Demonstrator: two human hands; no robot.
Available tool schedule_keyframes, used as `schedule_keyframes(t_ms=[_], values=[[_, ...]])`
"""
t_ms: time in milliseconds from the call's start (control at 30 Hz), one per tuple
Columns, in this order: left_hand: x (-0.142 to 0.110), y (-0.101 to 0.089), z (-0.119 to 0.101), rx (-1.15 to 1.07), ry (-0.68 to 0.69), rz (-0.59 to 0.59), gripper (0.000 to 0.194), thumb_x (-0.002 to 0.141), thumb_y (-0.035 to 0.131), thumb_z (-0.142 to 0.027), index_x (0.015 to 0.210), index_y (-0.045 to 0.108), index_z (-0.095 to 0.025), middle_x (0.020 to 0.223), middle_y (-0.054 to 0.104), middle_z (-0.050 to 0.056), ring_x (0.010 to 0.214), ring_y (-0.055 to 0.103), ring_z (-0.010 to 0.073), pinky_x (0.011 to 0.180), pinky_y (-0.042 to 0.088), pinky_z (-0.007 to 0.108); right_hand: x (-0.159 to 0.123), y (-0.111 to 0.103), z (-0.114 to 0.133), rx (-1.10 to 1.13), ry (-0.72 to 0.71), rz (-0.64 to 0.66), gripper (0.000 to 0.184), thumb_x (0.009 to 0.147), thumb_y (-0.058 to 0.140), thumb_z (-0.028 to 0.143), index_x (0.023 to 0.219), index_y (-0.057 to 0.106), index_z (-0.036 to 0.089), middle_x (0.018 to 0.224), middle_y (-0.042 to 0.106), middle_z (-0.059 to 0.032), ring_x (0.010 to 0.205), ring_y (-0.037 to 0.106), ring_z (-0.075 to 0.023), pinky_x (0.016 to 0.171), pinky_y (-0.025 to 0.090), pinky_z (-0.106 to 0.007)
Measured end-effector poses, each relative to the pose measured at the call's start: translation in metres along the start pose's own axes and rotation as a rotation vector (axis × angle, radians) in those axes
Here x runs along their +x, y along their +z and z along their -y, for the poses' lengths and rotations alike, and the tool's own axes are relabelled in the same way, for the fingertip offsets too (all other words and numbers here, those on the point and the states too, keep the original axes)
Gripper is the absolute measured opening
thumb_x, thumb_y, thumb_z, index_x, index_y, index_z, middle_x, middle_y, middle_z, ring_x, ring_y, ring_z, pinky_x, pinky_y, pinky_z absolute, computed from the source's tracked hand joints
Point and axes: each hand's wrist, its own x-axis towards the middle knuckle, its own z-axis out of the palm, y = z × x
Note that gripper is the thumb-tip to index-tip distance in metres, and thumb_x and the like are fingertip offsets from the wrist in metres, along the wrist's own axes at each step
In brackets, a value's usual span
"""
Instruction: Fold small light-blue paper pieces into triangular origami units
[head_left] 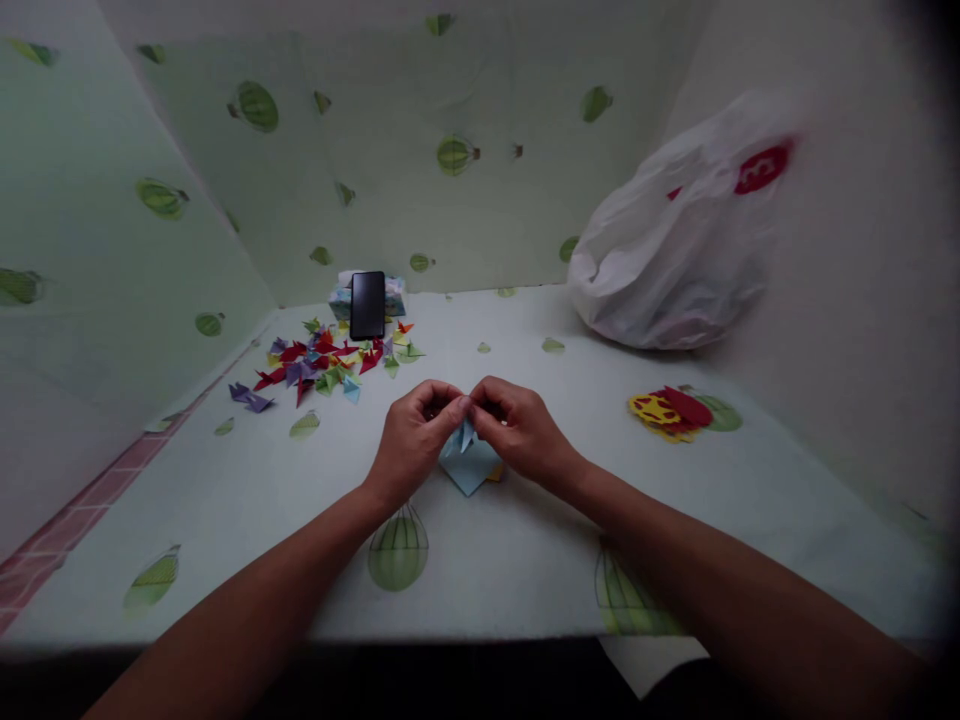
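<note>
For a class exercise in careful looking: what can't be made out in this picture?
Head view: top of the small light-blue folded paper, hidden by the left hand and right hand.
Head view: rest of the yellow paper, under the light-blue sheet.
Head view: middle of the patterned box, behind the black rectangular phone.
Head view: contents of the white plastic bag, hidden by its plastic.

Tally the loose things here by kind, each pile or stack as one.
Phone: 1
Tissue box: 1
Plastic bag: 1
Folded paper pile: 1
Red and yellow cut-out pile: 1
Paper stack: 1
Folded blue paper in left hand and right hand: 1
Total: 7
</note>
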Motion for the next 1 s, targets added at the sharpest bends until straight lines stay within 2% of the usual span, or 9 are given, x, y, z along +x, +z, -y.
schedule_keyframes(t_ms=[133,367,600,800,1000], values=[[0.0014,-0.0021,0.0001,0.044,-0.008,-0.002,0.021,0.085,0.066,-0.035,0.077,0.066,-0.015,0.070,0.061,0.000,0.066,0.052,0.0126,0.064,0.042,0.026,0.0004,0.0006,-0.0004,0.031,0.012,0.019,0.017,0.086,0.054,0.024,0.069,0.053,0.019,0.066,0.053,0.0008,0.062,0.047,-0.0126,0.060,0.036,-0.027],[0.0035,-0.0030,0.0047,-0.185,-0.087,0.065,0.024,0.085,0.067,-0.039,0.079,0.062,-0.016,0.071,0.058,-0.001,0.065,0.051,0.0115,0.064,0.043,0.025,0.0026,-0.0024,0.0002,0.257,0.153,0.151,0.018,0.086,0.057,0.029,0.073,0.055,0.019,0.063,0.056,0.0018,0.057,0.053,-0.0119,0.057,0.042,-0.026],[0.0039,-0.0039,0.0028,-0.075,-0.012,0.058,0.023,0.085,0.068,-0.036,0.076,0.063,-0.016,0.070,0.060,-0.001,0.066,0.052,0.0121,0.063,0.041,0.025,0.0013,-0.0009,-0.0015,0.279,0.147,0.145,0.018,0.086,0.058,0.030,0.073,0.057,0.018,0.063,0.056,0.0020,0.057,0.054,-0.0112,0.056,0.042,-0.026],[0.0034,-0.0036,0.0033,-0.103,-0.034,0.058,0.025,0.088,0.065,-0.038,0.077,0.062,-0.016,0.069,0.056,-0.002,0.065,0.049,0.0112,0.062,0.040,0.025,0.0016,-0.0004,-0.0001,0.326,0.176,0.140,0.019,0.086,0.059,0.032,0.073,0.056,0.018,0.064,0.057,0.0017,0.056,0.055,-0.0110,0.056,0.044,-0.026],[0.0032,-0.0026,0.0027,-0.134,-0.048,0.070,0.021,0.086,0.068,-0.036,0.087,0.068,-0.015,0.080,0.064,0.002,0.073,0.054,0.0125,0.070,0.044,0.026,0.0015,-0.0029,0.0007,0.287,0.205,0.036,0.019,0.086,0.060,0.032,0.074,0.057,0.018,0.060,0.057,0.0019,0.055,0.055,-0.0117,0.056,0.044,-0.026]])
